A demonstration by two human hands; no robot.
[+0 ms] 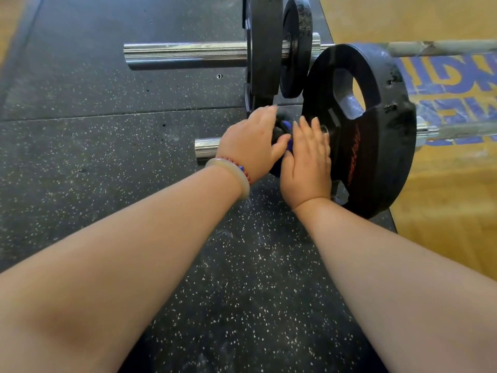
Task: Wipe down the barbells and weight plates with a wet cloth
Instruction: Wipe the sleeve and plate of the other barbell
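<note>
Left hand clutching blue cloth, right hand flat on plate, orange lettering illegible

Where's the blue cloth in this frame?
Head view, centre: the blue cloth is bunched between the left hand and right hand on the near barbell sleeve, just left of the large black plate.

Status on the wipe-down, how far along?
Done: nothing provable. The near plate has a sheen by its grip hole, possibly wet.
In hand: the left hand grips the blue cloth round the near bar beside that plate, and the right hand lies flat alongside.
Left: likely the far bar and the far plates, with no hand or cloth on them.
</note>
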